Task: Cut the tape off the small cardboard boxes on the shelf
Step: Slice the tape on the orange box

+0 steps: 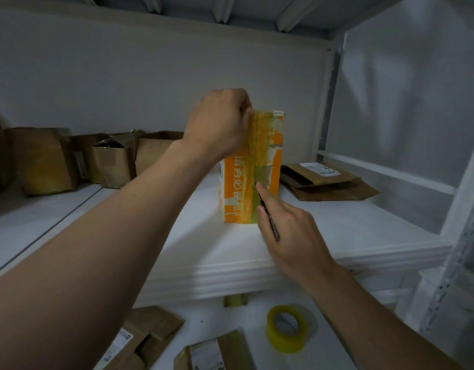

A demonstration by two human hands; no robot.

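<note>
An orange and white cardboard box (273,145) stands upright on the white shelf (337,222), wrapped lengthwise in yellowish clear tape (260,140). My left hand (220,124) grips the box's top left corner, fingers curled over the edge. My right hand (286,231) holds a thin dark knife (270,217), its tip against the tape on the box's front, about halfway down. The knife's blade end is mostly hidden by my fingers.
Several brown cardboard boxes (70,158) stand at the shelf's back left. Flattened boxes (324,180) lie to the right of the orange box. On the lower shelf sit a roll of yellow tape (286,327) and flattened boxes (148,340). A white upright post (324,102) bounds the right.
</note>
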